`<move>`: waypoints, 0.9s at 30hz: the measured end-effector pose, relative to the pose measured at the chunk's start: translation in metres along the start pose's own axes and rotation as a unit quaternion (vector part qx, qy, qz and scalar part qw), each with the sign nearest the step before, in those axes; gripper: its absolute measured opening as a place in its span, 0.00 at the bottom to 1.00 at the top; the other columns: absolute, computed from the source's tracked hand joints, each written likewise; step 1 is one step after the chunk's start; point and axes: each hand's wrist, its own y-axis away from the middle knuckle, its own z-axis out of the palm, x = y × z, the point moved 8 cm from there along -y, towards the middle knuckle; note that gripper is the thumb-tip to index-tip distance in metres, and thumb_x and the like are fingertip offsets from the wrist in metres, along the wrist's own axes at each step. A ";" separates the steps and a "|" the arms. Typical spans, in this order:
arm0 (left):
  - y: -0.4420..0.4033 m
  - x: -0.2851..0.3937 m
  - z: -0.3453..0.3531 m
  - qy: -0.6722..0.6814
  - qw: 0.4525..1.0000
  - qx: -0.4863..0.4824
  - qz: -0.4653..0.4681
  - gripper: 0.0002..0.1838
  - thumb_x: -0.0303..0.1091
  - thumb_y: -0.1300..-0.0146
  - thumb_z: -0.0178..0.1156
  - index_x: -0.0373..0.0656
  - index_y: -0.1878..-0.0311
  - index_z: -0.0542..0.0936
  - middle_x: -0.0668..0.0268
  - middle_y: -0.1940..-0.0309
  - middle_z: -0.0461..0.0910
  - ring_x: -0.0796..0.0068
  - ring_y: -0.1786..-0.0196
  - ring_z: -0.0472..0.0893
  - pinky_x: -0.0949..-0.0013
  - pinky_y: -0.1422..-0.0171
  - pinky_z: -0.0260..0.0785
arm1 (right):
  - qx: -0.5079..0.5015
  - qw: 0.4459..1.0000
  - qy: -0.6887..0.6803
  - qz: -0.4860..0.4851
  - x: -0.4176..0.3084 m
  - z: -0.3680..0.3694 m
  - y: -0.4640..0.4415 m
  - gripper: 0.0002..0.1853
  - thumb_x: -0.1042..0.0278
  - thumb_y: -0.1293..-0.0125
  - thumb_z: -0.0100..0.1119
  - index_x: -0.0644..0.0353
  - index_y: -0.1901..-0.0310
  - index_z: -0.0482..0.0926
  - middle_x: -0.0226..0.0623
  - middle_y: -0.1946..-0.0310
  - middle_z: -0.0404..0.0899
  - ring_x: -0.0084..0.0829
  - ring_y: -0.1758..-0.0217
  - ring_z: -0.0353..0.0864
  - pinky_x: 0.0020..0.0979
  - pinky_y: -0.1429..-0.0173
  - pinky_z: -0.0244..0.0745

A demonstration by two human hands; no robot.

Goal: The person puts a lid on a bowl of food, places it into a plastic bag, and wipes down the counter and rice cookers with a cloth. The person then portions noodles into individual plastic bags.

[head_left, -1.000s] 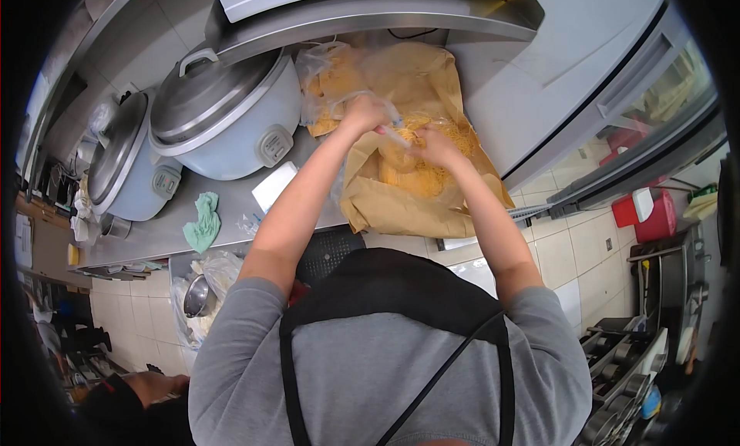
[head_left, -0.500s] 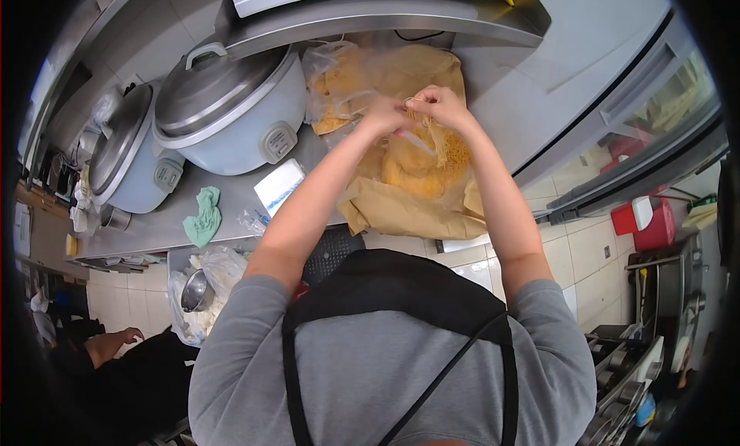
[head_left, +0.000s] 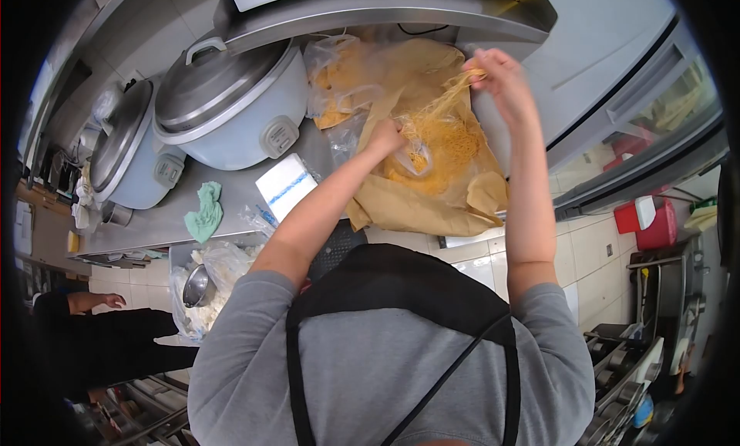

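Note:
My right hand [head_left: 502, 82] is raised at the far right edge of an opened brown paper bag [head_left: 420, 217]. Its fingers pinch a trailing bunch of thin yellow noodles [head_left: 455, 99]. A loose heap of the same dry-looking noodles [head_left: 455, 145] spreads over the paper below. Lower and to the left, my left hand [head_left: 388, 136] is closed on the edge of a small clear plastic bag [head_left: 417, 154], which has some noodles in it. The fingertips of that hand are partly hidden.
Left of the paper, a clear bag of orange-yellow pieces [head_left: 339, 80] lies by a large rice cooker [head_left: 231, 122]. A second cooker [head_left: 127, 153], a green cloth [head_left: 203, 212] and a white packet [head_left: 285, 185] share the steel counter. A metal shelf [head_left: 385, 18] overhangs it. Another person's hand [head_left: 114, 300] shows at left.
My hands have moved apart from their meeting point over the plastic bag. The right went up and right, drawing noodles with it; the left came down slightly with the bag.

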 end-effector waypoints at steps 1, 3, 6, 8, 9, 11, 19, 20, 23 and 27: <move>0.000 -0.002 -0.002 -0.001 1.000 0.000 0.000 0.16 0.35 0.64 0.65 0.32 0.73 0.78 0.53 0.79 0.76 0.62 0.75 0.77 0.66 0.68 0.68 | 0.007 0.999 0.035 -0.037 -0.017 -0.006 0.001 0.10 0.64 0.39 0.53 0.59 0.74 0.72 0.35 0.72 0.77 0.18 0.76 0.72 0.18 0.70 0.69; 0.000 -0.003 -0.012 0.058 0.998 0.019 -0.006 0.13 0.31 0.61 0.64 0.34 0.70 0.78 0.56 0.79 0.77 0.67 0.77 0.77 0.67 0.68 0.69 | 0.009 0.998 0.046 -0.045 -0.037 -0.010 0.007 0.10 0.62 0.40 0.54 0.58 0.75 0.72 0.35 0.72 0.77 0.18 0.77 0.72 0.19 0.70 0.69; 0.004 0.020 -0.039 0.318 0.948 -0.007 -0.017 0.12 0.26 0.59 0.61 0.34 0.67 0.78 0.61 0.78 0.77 0.74 0.76 0.77 0.70 0.70 0.69 | -0.025 0.992 0.123 -0.001 -0.016 -0.014 0.008 0.11 0.60 0.42 0.56 0.57 0.75 0.73 0.33 0.73 0.78 0.17 0.77 0.72 0.19 0.69 0.69; 0.003 0.031 -0.057 0.350 0.936 -0.018 -0.014 0.14 0.24 0.56 0.59 0.34 0.63 0.77 0.64 0.74 0.78 0.76 0.73 0.77 0.73 0.68 0.69 | -0.122 0.948 0.260 0.133 0.031 -0.010 0.016 0.12 0.59 0.44 0.59 0.61 0.70 0.75 0.36 0.71 0.77 0.20 0.72 0.74 0.20 0.64 0.70; 0.003 0.037 -0.064 0.383 0.923 -0.027 -0.013 0.15 0.22 0.54 0.57 0.35 0.58 0.77 0.67 0.70 0.79 0.79 0.70 0.77 0.75 0.67 0.69 | -0.122 0.948 0.261 0.133 0.044 -0.011 0.019 0.12 0.59 0.44 0.59 0.61 0.70 0.75 0.36 0.71 0.77 0.20 0.72 0.74 0.20 0.64 0.70; 0.011 0.057 -0.087 0.434 0.901 -0.017 0.003 0.17 0.22 0.54 0.57 0.35 0.57 0.77 0.66 0.70 0.79 0.79 0.70 0.77 0.75 0.67 0.69 | -0.079 0.765 0.638 0.039 0.053 -0.009 0.022 0.17 0.60 0.46 0.60 0.63 0.60 0.76 0.43 0.58 0.75 0.31 0.60 0.76 0.27 0.55 0.70; 0.012 0.035 -0.090 0.411 0.910 -0.038 -0.035 0.22 0.24 0.54 0.60 0.33 0.51 0.73 0.63 0.69 0.78 0.78 0.71 0.76 0.77 0.67 0.68 | -0.115 0.793 0.592 -0.090 0.100 0.044 0.032 0.12 0.65 0.47 0.60 0.53 0.60 0.77 0.42 0.49 0.67 0.41 0.49 0.69 0.33 0.46 0.66; 0.013 0.035 -0.096 0.400 0.915 -0.035 -0.030 0.23 0.26 0.54 0.61 0.33 0.51 0.72 0.62 0.69 0.78 0.77 0.71 0.77 0.76 0.67 0.69 | -0.101 0.812 0.564 -0.107 0.098 0.037 0.020 0.10 0.66 0.48 0.60 0.54 0.62 0.77 0.42 0.50 0.68 0.41 0.51 0.71 0.33 0.48 0.67; 0.022 0.040 -0.111 0.343 0.938 -0.050 -0.029 0.24 0.30 0.53 0.63 0.32 0.52 0.73 0.62 0.69 0.78 0.76 0.70 0.77 0.76 0.66 0.69 | -0.072 0.866 0.480 -0.118 0.077 0.038 0.004 0.09 0.67 0.49 0.59 0.58 0.66 0.77 0.40 0.57 0.72 0.39 0.57 0.73 0.34 0.54 0.68; 0.024 0.043 -0.132 0.015 0.997 -0.033 0.061 0.16 0.33 0.52 0.63 0.33 0.60 0.78 0.63 0.71 0.78 0.78 0.69 0.77 0.76 0.64 0.70 | -0.090 0.815 0.564 -0.100 0.048 0.047 -0.003 0.07 0.71 0.50 0.59 0.63 0.68 0.76 0.39 0.71 0.76 0.37 0.67 0.75 0.32 0.61 0.68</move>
